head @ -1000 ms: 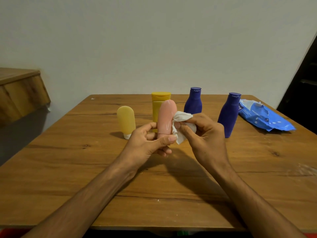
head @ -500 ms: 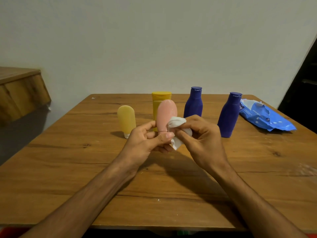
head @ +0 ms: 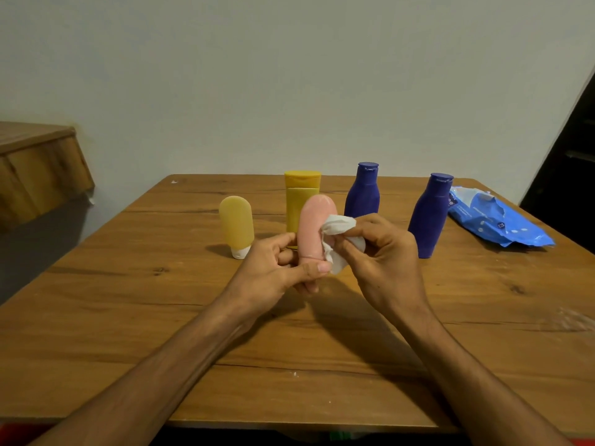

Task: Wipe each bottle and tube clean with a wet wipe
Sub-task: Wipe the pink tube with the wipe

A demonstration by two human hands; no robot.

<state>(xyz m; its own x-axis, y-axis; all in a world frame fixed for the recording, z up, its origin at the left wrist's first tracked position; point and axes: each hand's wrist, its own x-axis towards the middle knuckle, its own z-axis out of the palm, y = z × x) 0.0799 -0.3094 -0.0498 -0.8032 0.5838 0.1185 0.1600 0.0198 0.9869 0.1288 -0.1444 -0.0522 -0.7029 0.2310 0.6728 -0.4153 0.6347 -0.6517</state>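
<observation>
The left hand (head: 269, 278), grip closed on the pink tube (head: 310, 226), holds it upright above the surface (head: 128, 317); the right hand (head: 386, 268), pinching the wet wipe (head: 339, 225), has returned up its side, so wiping continues.

Gripping pink tube (head: 316, 228) upright in left hand (head: 270, 278); pinching wipe (head: 338, 224) against it in right hand (head: 386, 262), reaching forward with both forearms.

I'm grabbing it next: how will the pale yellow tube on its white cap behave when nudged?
The pale yellow tube probably tips easily: a tall body balanced on a narrow cap. Its translucent, rounded look suggests soft plastic, likely light and squeezable.
</observation>
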